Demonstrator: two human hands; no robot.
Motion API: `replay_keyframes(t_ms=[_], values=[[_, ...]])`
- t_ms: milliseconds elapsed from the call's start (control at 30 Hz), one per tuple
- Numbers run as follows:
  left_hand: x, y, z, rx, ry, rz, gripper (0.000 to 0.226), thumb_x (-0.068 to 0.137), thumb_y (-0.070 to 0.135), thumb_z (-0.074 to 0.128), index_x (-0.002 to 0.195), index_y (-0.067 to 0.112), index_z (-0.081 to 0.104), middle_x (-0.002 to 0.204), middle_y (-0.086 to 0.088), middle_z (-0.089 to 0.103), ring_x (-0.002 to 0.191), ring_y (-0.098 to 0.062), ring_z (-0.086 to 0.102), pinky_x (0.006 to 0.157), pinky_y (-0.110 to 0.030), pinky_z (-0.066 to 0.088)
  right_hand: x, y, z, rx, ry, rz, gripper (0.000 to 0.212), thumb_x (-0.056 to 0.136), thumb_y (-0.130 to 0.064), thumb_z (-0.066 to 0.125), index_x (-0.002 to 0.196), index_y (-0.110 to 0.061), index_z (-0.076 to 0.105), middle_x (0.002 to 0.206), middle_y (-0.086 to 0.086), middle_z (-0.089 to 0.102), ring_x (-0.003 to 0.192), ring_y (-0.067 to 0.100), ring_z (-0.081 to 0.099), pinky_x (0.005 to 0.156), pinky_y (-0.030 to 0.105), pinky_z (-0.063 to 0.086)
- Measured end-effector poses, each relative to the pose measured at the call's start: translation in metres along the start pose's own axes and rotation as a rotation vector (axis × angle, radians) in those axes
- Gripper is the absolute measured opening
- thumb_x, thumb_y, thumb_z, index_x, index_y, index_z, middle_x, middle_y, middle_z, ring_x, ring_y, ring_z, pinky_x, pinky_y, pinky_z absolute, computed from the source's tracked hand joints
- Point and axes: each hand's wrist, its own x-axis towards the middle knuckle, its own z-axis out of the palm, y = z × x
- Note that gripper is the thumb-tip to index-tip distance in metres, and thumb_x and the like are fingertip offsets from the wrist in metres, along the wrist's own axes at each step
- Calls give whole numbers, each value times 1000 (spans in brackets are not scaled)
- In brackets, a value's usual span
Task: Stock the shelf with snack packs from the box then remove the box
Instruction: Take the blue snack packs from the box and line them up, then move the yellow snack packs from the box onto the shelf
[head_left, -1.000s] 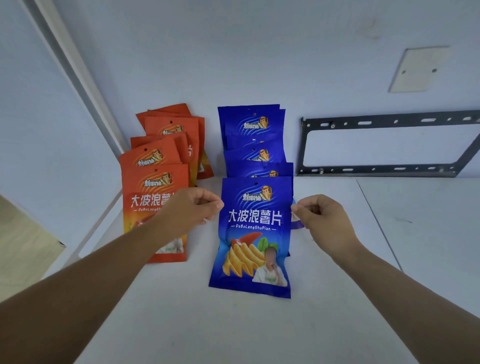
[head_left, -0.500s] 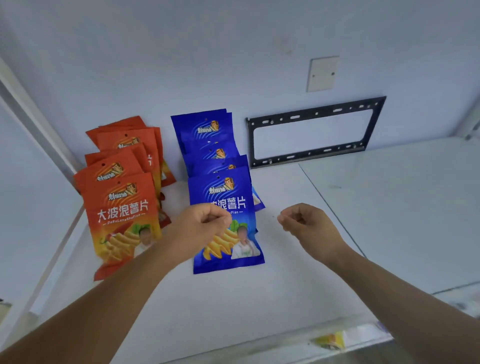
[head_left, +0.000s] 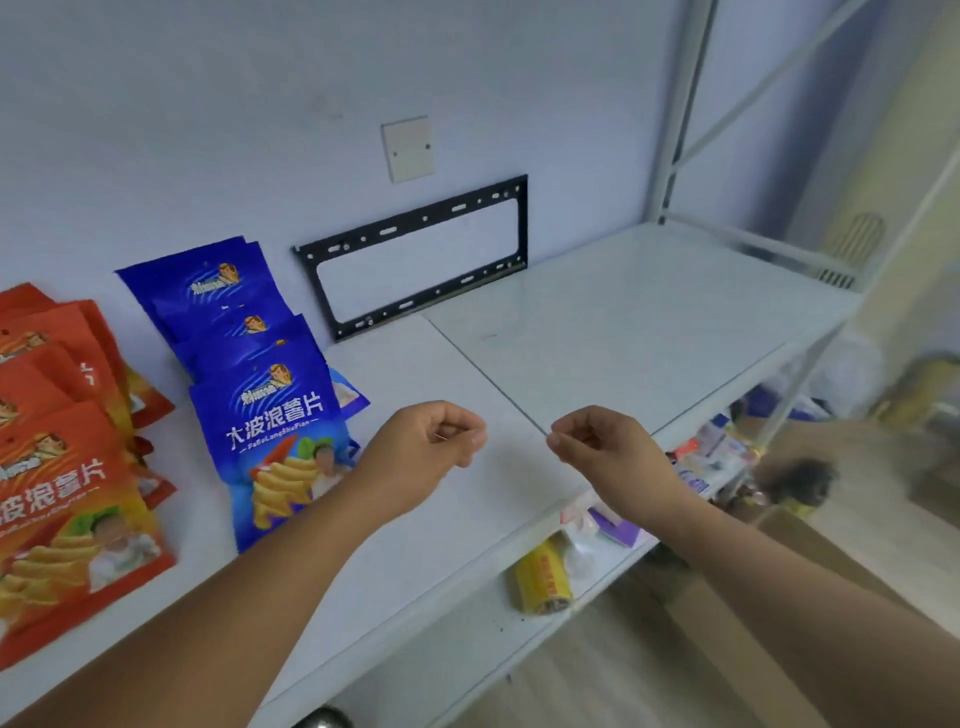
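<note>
Left hand (head_left: 431, 447), right hand (head_left: 597, 448) withdrawn from blue pack (head_left: 275, 415); both grips curled, empty.

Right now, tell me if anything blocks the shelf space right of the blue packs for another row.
Nothing visible does. The shelf right of the blue packs shows no objects; the black bracket stands against the back wall. The left hand and right hand hover above, holding nothing.

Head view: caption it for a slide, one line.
Left hand and right hand, curled and empty, above the shelf beside blue packs and orange packs.
</note>
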Motion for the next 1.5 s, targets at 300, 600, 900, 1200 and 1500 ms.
replay_keyframes(t_ms=[300, 600, 900, 1200, 1500], values=[[47, 61, 156, 94, -225, 95, 6, 91, 22, 71, 94, 27, 72, 89, 2, 75, 76, -8, 70, 61, -16, 46, -35, 78, -139, -7, 201, 99, 13, 94, -39, 67, 94, -26, 70, 86, -5, 73, 78, 12, 68, 77, 37, 57], [82, 98, 353, 163, -445, 86, 7, 92, 25, 70, 99, 28, 71, 90, 4, 76, 82, -10, 72, 63, -16, 52, -78, 203, -291, 99, 391, 284, 15, 90, -41, 70, 90, -26, 72, 84, -1, 74, 80, 20, 71, 77, 42, 61], [104, 111, 506, 231, -670, 46, 7, 92, 23, 71, 93, 29, 70, 84, 1, 76, 73, -6, 69, 61, -20, 46, -130, 291, -392, 140, 581, 427, 15, 94, -34, 68, 90, -20, 73, 85, 5, 74, 75, 17, 67, 76, 37, 56], [146, 127, 616, 302, -922, 122, 8, 93, 24, 70, 100, 22, 70, 92, -5, 75, 75, -7, 69, 56, -13, 45, -159, 345, -432, 184, 779, 620, 15, 92, -36, 69, 90, -21, 73, 84, 3, 74, 74, 14, 66, 77, 41, 56], [247, 108, 662, 432, -1096, 187, 12, 90, 27, 73, 101, 24, 70, 89, -1, 74, 79, -10, 70, 66, -23, 48, -111, 385, -433, 221, 870, 783, 16, 92, -35, 70, 89, -20, 74, 82, 4, 76, 75, 18, 69, 80, 44, 56]])
